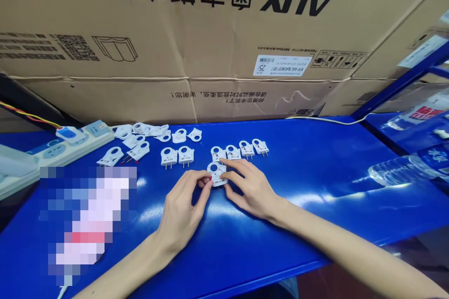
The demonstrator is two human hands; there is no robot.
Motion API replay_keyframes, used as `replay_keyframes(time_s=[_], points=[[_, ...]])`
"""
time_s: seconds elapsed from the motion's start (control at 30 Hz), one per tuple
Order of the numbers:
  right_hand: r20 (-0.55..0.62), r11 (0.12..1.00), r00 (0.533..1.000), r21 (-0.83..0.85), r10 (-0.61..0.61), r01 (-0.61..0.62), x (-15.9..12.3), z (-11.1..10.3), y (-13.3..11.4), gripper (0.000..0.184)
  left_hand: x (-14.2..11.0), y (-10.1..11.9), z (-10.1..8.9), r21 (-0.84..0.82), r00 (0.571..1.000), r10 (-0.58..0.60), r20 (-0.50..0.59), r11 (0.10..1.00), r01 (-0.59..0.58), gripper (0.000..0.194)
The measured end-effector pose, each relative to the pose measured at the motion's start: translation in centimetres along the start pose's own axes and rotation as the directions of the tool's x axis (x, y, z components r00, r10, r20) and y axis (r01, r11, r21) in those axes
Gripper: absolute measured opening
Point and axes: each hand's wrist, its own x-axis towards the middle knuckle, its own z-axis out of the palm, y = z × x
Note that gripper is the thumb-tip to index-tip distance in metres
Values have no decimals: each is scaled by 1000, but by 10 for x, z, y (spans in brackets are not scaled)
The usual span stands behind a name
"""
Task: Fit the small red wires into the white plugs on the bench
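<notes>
A white two-pin plug (218,174) with a round hole at its top lies on the blue table between my hands. My right hand (250,187) grips its right side, fingertips on the face and thumb at the lower edge. At the plug's left edge, my left hand (182,208) is closed in a pinch on a small red piece (211,178), whose kind is too small to make out. Just behind stands a row of similar plugs (232,152), some showing red bits inside. Another pair of plugs (185,155) lies to the left, pins toward me.
More white plug parts (150,131) are heaped at the back left, beside a power strip (56,152) with a plugged-in adapter (70,134). A blurred-out object (94,215) lies left of my arms. A clear bottle (396,170) lies right. A large carton (210,42) stands behind.
</notes>
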Motion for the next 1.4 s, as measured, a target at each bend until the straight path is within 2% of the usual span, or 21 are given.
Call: replay_keyframes(time_s=[0.1, 0.47, 0.63, 0.77, 1.0, 1.17, 1.4], points=[[-9, 1000, 1000, 6, -18, 18, 1, 1, -1, 18, 4, 0, -2, 17, 999, 13, -49, 1000, -12, 2], [-41, 997, 997, -32, -65, 64, 4, 0, -5, 19, 6, 0, -5, 13, 989, 114, -89, 994, -113, 16], [-45, 996, 996, -39, -76, 75, 5, -1, -8, 17, 8, 2, -6, -45, 985, 111, -129, 992, -117, 19], [-47, 998, 997, -24, -65, 63, 4, -2, -7, 18, 8, 3, -6, -43, 986, 121, -117, 991, -127, 20], [-74, 998, 995, 3, -67, 68, 4, -2, -7, 18, 7, 3, -8, 25, 986, 114, -124, 993, -112, 17], [-68, 998, 996, 29, -50, 52, 3, -1, -7, 19, 8, 3, -7, 87, 983, 78, -166, 994, -64, 14], [-79, 997, 997, 74, -1, 7, 3, 1, -5, 17, 7, 4, -5, 65, 993, 56, -102, 997, -50, 20]])
